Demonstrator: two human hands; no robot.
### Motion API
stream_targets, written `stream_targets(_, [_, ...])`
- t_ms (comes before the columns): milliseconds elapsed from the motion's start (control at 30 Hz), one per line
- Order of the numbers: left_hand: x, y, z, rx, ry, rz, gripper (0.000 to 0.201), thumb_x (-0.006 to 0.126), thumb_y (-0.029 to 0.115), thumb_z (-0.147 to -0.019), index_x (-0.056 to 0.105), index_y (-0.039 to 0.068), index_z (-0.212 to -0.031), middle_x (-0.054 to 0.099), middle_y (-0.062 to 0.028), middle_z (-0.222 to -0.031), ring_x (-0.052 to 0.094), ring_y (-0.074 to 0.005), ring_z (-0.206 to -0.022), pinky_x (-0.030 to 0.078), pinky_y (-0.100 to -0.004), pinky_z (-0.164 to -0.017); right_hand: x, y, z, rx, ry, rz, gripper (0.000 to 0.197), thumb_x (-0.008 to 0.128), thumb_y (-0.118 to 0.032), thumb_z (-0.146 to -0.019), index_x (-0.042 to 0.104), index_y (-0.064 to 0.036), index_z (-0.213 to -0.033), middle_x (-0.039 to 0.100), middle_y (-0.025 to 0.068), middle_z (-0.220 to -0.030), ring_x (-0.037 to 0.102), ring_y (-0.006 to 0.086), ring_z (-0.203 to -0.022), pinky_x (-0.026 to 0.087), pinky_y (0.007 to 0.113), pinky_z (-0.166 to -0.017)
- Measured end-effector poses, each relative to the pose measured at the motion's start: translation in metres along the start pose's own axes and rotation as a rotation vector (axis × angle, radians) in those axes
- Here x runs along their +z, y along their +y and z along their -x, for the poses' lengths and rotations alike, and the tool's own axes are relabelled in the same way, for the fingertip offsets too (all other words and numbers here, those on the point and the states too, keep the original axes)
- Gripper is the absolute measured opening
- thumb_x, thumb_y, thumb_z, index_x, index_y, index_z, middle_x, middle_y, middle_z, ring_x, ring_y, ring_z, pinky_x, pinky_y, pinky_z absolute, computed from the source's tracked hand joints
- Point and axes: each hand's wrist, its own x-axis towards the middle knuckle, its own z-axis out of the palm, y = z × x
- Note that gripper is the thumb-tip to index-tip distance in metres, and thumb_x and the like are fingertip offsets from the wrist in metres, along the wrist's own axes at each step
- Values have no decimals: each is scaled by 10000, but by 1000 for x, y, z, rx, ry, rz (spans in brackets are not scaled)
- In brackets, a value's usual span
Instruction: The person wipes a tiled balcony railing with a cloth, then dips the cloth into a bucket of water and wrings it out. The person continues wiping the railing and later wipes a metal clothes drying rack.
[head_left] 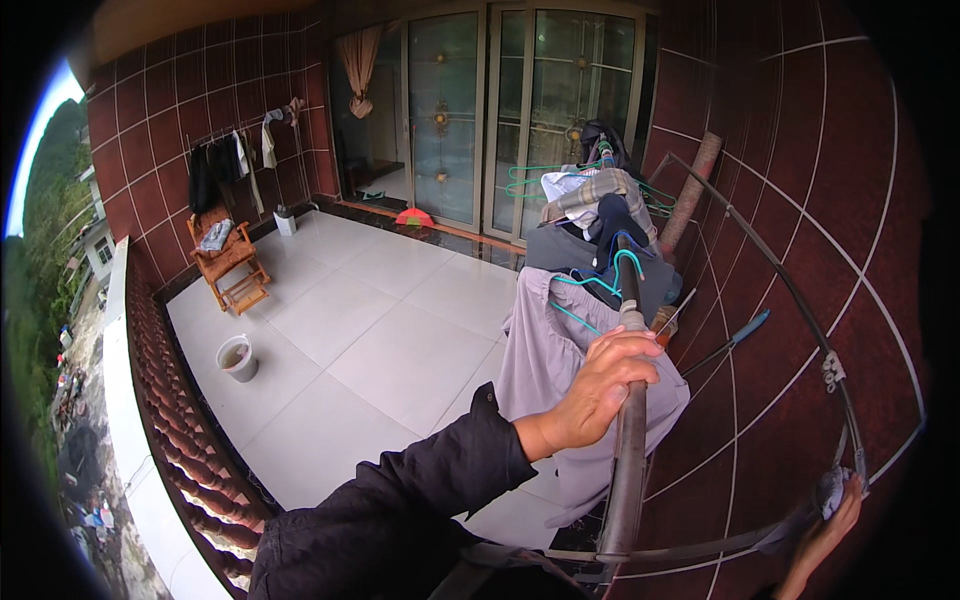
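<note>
My left hand (pixel 600 390), in a dark sleeve, wraps round a grey metal pole (pixel 628 440). Just ahead of it a pale lavender-grey garment (pixel 540 350) with a gathered waist hangs on a teal hanger (pixel 625 262). Farther along the pole are more clothes (pixel 600 195), dark, white and checked, bunched together. At the lower right edge my right hand (pixel 842 518) has its fingers closed against a small whitish-grey cloth (pixel 832 492). That cloth lies against the bend of a thin dark bar (pixel 805 285). The fingertips of the right hand are partly hidden.
Dark red tiled wall (pixel 740 400) stands close on the right. A baluster railing (pixel 165 430) runs along the left, with a drop beyond. On the pale floor are a bucket (pixel 238 358) and a wooden chair (pixel 230 260). Sliding glass doors (pixel 445 120) close the far side.
</note>
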Motion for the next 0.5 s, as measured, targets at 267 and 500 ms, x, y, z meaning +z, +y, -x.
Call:
stream_targets(267, [-18,7,-1,-54,-78,84,378,398,164,-983,587,57,-1292,474,-184,-1454,370,-373,-1423,198,-510,-1191,-50,-38,69,602,130,-525,378,529,-149,-975,538,28,-1309,606,124,-1258,550,244,-1160,410,376,-1010])
stream_targets(500, [-93,2,48,-175,-301,214,475,606,63,-914,540,66,-1385,482,-153,-1476,440,-348,-1375,359,-446,-1127,-79,-187,166,959,-768,-654,313,534,-204,-1001,569,13,-1223,648,102,-1094,582,189,-994,475,356,-876])
